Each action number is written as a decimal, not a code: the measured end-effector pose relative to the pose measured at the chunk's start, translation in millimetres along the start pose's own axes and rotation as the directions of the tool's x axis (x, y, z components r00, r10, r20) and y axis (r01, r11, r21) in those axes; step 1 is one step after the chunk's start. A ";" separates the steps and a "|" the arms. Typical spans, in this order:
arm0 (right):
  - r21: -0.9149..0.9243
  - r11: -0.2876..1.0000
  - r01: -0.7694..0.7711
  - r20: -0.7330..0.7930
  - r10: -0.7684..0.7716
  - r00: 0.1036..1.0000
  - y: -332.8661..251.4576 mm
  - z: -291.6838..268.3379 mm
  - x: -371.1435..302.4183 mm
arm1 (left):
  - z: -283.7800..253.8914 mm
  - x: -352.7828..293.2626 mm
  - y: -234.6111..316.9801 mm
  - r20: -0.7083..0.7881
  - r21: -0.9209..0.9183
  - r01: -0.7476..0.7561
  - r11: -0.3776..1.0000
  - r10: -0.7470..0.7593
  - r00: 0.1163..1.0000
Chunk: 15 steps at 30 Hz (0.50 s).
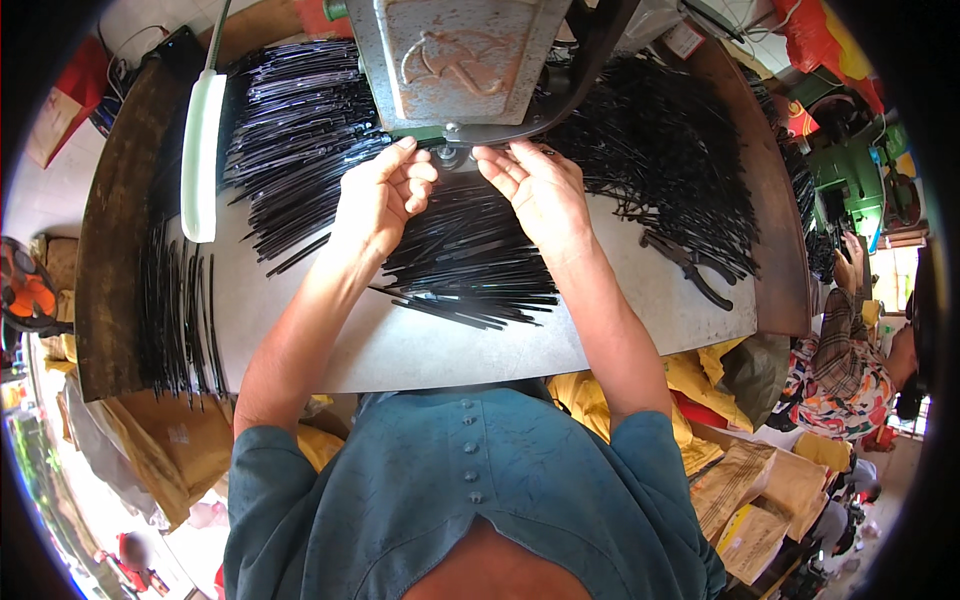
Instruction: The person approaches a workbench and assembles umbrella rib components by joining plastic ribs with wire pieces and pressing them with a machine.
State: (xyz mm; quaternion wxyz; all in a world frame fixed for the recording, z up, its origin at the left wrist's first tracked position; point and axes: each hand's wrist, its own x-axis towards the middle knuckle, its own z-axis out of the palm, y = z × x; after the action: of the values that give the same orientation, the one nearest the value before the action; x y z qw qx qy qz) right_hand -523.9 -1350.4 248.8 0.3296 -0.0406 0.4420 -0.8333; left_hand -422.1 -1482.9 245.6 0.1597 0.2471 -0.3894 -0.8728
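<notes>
Both hands are raised to the underside of a grey metal machine [460, 65] with an umbrella emblem in relief. My left hand [385, 190] is closed, thumb against forefinger at the machine's lower left edge, other fingers curled. Opposite it, my right hand [540, 190] pinches with its fingertips just right of a small round metal part [447, 155]. Whatever the fingertips grip is too small and dark to make out. Below and between the wrists lies a bundle of thin black rods, like umbrella ribs [470, 255], on the pale worktable [345, 350].
Larger piles of black rods spread left [290, 130] and right [670, 140]. Black-handled pliers [690, 268] lie on the right. A white lamp [203, 155] hangs at left. A curved wooden rim [120, 230] borders the table. Another person [845, 375] works at a green machine [850, 190].
</notes>
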 end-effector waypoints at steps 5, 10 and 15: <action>0.021 1.000 0.014 0.021 -0.014 1.000 3.5 0.1 2.4 | -2.3 -0.1 -1.3 0.009 0.014 -0.023 1.000 0.023 1.000; 0.002 1.000 0.010 0.005 -0.010 1.000 1.0 2.9 -0.1 | -1.8 -0.4 -1.2 -0.014 0.019 -0.042 0.999 0.042 0.999; 0.012 1.000 0.016 0.018 -0.017 1.000 3.5 2.4 1.4 | -3.7 -1.7 -2.3 -0.001 0.040 -0.045 0.998 0.045 0.999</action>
State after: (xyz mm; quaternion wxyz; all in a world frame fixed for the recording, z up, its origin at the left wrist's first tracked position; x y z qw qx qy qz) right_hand -522.3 -1354.3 247.3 0.3270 -0.0501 0.4338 -0.8381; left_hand -418.9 -1482.9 242.2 0.1747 0.2424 -0.4119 -0.8608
